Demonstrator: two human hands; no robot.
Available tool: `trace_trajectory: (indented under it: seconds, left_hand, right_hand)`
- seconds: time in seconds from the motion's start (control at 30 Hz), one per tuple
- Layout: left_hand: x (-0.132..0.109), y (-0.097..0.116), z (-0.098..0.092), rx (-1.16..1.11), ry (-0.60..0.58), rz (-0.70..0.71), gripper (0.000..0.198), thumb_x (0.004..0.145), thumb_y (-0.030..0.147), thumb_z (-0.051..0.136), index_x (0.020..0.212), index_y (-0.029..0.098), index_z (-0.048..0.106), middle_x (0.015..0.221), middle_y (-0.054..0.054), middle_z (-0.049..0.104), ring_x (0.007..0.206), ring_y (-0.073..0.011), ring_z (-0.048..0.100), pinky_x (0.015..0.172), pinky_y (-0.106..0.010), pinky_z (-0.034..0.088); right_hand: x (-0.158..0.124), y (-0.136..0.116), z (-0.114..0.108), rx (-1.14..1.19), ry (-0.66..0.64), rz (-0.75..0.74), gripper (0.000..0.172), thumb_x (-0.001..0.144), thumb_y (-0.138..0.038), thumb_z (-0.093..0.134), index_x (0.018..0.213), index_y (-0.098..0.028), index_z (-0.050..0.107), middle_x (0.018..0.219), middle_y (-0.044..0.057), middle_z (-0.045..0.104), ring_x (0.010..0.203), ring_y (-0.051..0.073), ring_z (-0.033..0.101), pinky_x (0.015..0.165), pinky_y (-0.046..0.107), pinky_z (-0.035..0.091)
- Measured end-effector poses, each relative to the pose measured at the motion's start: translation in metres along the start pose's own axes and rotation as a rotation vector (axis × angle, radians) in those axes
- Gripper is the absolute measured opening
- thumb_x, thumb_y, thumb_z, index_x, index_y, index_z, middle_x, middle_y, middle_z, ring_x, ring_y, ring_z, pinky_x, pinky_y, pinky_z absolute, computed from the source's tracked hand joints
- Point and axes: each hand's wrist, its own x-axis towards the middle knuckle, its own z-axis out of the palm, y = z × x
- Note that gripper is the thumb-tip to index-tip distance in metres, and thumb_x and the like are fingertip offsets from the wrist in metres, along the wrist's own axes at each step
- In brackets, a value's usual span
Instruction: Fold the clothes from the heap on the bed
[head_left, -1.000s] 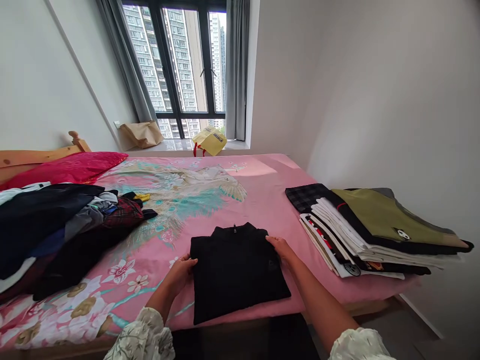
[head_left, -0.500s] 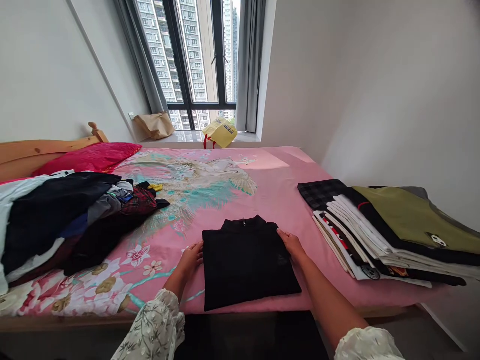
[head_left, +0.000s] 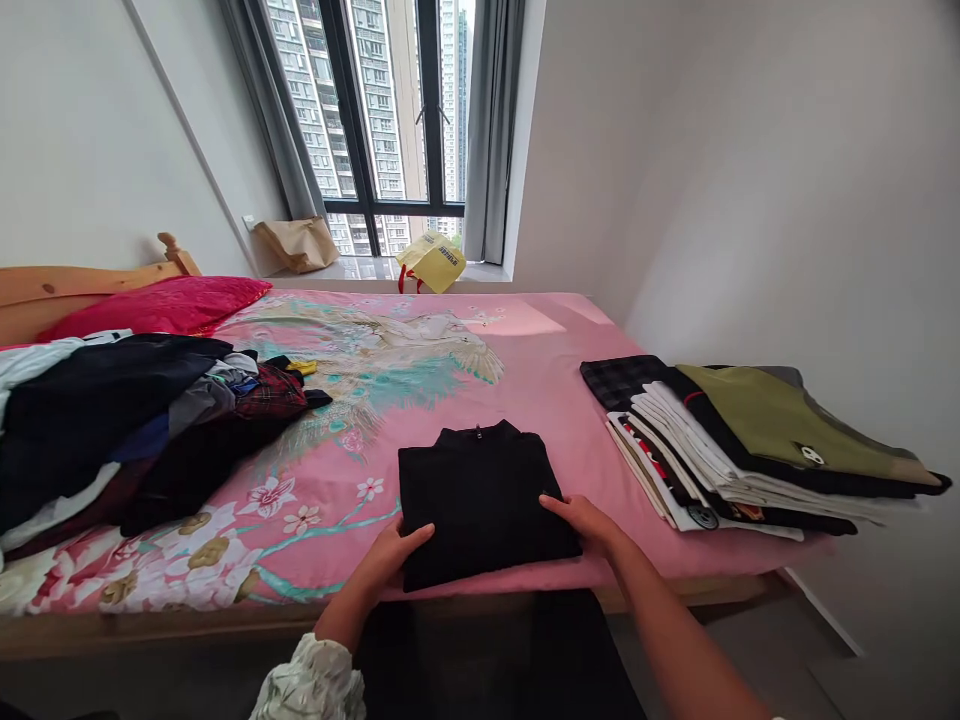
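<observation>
A black zip-neck top (head_left: pixel 480 490), folded into a neat rectangle, lies near the front edge of the bed with its collar facing away from me. My left hand (head_left: pixel 390 552) grips its left side, thumb on top and the fingers hidden beneath the cloth. On the opposite side, my right hand (head_left: pixel 585 518) holds the edge the same way, its thumb pressed on the fabric. The top looks flat, and I cannot tell whether it is lifted off the bed.
On the right is a stack of folded clothes (head_left: pixel 712 460), with an olive green garment (head_left: pixel 757 400) uppermost. A loose heap of clothes (head_left: pixel 150 420) covers the left side of the pink bedspread (head_left: pixel 540 370). Behind it lies a red pillow (head_left: pixel 165 305). Bags stand on the windowsill.
Both hands have slid down the sides of the top towards me. The thumbs now lie over its edges, where before the hands rested alongside. The view has turned slightly right.
</observation>
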Motion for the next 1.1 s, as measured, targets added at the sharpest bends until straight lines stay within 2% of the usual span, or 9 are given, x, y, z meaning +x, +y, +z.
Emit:
trace_trajectory:
  seconds: [0.2,0.3,0.4,0.5,0.63,0.73,0.83,0.93,1.1]
  left_hand:
    - [-0.012,-0.011,0.005,-0.114,0.12,-0.012,0.045,0.061,0.02,0.08,0.102,0.017,0.063,0.094,-0.009,0.073,0.088,-0.0262,0.068,0.077,-0.036,0.056]
    - [-0.027,-0.022,-0.004,-0.106,0.136,0.003,0.037,0.064,0.02,0.079,0.098,0.017,0.065,0.094,-0.008,0.073,0.087,-0.0249,0.068,0.073,-0.031,0.056]
    - [-0.036,-0.032,-0.011,-0.077,0.17,-0.028,0.035,0.069,0.029,0.075,0.1,0.018,0.064,0.09,-0.008,0.073,0.085,-0.025,0.069,0.065,-0.029,0.056]
    - [-0.042,-0.047,-0.015,-0.052,0.21,-0.085,0.05,0.069,0.033,0.074,0.115,0.022,0.056,0.102,-0.008,0.07,0.09,-0.0269,0.067,0.056,-0.03,0.055]
    - [-0.052,-0.071,-0.016,-0.125,0.209,0.015,0.065,0.067,0.025,0.075,0.126,0.026,0.048,0.127,-0.01,0.057,0.108,-0.0263,0.06,0.063,-0.027,0.054]
    - [-0.054,-0.079,-0.016,-0.196,0.211,0.023,0.064,0.068,0.024,0.073,0.127,0.026,0.047,0.129,-0.01,0.056,0.108,-0.0252,0.06,0.068,-0.028,0.054]
    - [-0.05,-0.067,-0.017,-0.192,0.191,-0.063,0.051,0.072,0.03,0.07,0.12,0.025,0.052,0.118,-0.009,0.063,0.099,-0.0246,0.064,0.066,-0.029,0.054]
    - [-0.041,-0.039,-0.016,-0.15,0.122,-0.126,0.042,0.073,0.04,0.069,0.109,0.021,0.059,0.096,-0.009,0.071,0.086,-0.0245,0.068,0.062,-0.029,0.054]
    - [-0.021,0.005,-0.005,-0.193,-0.012,-0.071,0.047,0.071,0.034,0.072,0.113,0.018,0.056,0.086,-0.009,0.072,0.077,-0.0242,0.069,0.067,-0.034,0.055]
  right_hand:
    - [-0.015,0.021,0.016,0.043,0.056,-0.086,0.031,0.072,-0.043,0.068,0.086,-0.015,0.066,0.085,0.008,0.071,0.079,0.02,0.067,0.072,0.03,0.053]
    - [-0.032,0.031,0.015,0.105,0.01,-0.091,0.031,0.073,-0.044,0.067,0.088,-0.017,0.067,0.089,0.008,0.071,0.081,0.021,0.067,0.074,0.033,0.054]
    - [-0.048,0.032,0.011,0.214,-0.113,-0.079,0.034,0.072,-0.042,0.068,0.096,-0.018,0.065,0.095,0.008,0.07,0.087,0.022,0.066,0.08,0.035,0.053]
    - [-0.056,0.032,0.011,0.25,-0.157,-0.077,0.038,0.07,-0.038,0.07,0.102,-0.019,0.063,0.097,0.007,0.069,0.089,0.022,0.065,0.081,0.037,0.052]
    - [-0.061,0.038,0.012,0.169,-0.025,-0.063,0.035,0.069,-0.036,0.069,0.099,-0.019,0.062,0.092,0.006,0.069,0.085,0.022,0.065,0.071,0.038,0.054]
    - [-0.063,0.038,0.012,0.19,-0.059,-0.031,0.036,0.071,-0.038,0.067,0.101,-0.019,0.061,0.097,0.006,0.068,0.089,0.023,0.064,0.072,0.04,0.054]
    - [-0.059,0.031,0.013,0.244,-0.107,-0.014,0.036,0.072,-0.041,0.067,0.099,-0.018,0.062,0.095,0.008,0.069,0.088,0.022,0.065,0.076,0.039,0.053]
    - [-0.047,0.022,0.017,0.303,-0.106,-0.023,0.033,0.071,-0.039,0.07,0.094,-0.015,0.063,0.086,0.008,0.07,0.082,0.021,0.067,0.079,0.036,0.053]
    - [-0.022,0.013,0.021,0.336,-0.063,-0.022,0.036,0.072,-0.044,0.069,0.092,-0.015,0.061,0.082,0.009,0.07,0.075,0.021,0.067,0.075,0.036,0.055]
